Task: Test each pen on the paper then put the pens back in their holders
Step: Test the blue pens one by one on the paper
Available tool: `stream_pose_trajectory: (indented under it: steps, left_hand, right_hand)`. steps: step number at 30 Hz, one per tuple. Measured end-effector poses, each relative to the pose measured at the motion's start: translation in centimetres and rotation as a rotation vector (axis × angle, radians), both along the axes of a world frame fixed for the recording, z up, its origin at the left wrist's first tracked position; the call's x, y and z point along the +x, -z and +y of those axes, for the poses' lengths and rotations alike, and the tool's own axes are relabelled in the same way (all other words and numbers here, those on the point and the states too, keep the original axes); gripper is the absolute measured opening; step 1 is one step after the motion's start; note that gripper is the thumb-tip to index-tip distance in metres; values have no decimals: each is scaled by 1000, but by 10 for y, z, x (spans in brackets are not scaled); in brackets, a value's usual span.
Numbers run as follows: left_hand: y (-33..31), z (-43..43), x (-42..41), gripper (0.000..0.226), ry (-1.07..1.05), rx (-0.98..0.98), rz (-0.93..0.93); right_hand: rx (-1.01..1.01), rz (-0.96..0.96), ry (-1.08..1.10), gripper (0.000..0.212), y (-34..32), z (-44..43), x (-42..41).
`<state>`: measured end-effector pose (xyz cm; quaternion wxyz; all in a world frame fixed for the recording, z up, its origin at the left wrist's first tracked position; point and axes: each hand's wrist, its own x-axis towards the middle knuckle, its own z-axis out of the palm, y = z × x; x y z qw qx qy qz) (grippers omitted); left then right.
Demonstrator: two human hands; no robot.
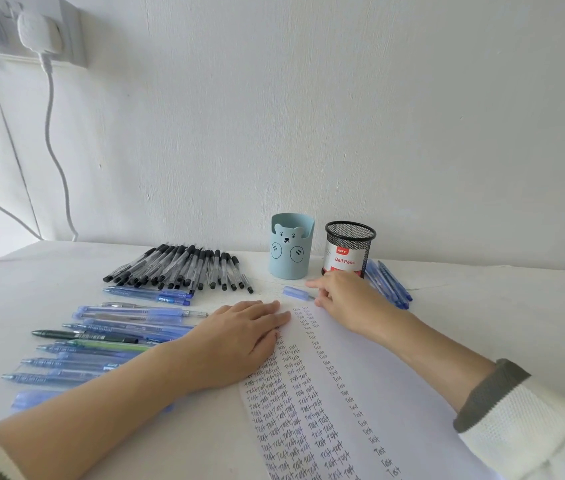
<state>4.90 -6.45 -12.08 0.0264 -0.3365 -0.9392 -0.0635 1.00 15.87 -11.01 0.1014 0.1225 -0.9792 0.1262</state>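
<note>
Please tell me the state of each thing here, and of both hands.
paper: flat, partly covered in writing
left hand: open, flat on the paper's edge
right hand: at the loose pen, grip unclear
loose pen: lying beyond the paper
black pens: capped, lying in a row
blue pens: lying out of holders
bear cup: upright, no pens showing
mesh cup: upright, no pens showing

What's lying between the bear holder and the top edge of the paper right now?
In the head view, one short blue pen lies on the table there, with the right hand at its right end.
</note>
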Motion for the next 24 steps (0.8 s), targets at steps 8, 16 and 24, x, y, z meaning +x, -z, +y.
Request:
stream_pose_trajectory:
  steps: [8,16,24]
  left_hand:
    - [0,0,1,49,7,3,4]
    - [-1,0,1,49,12,5,3]
    - [10,-4,-8,73,36,14,34]
  right_hand:
    - [-574,149,-6,17,-15,-4,3]
    - [-1674,-903,-331,38,-96,-16,55]
    - [-1493,-1170,-360,52,-99,-40,78]
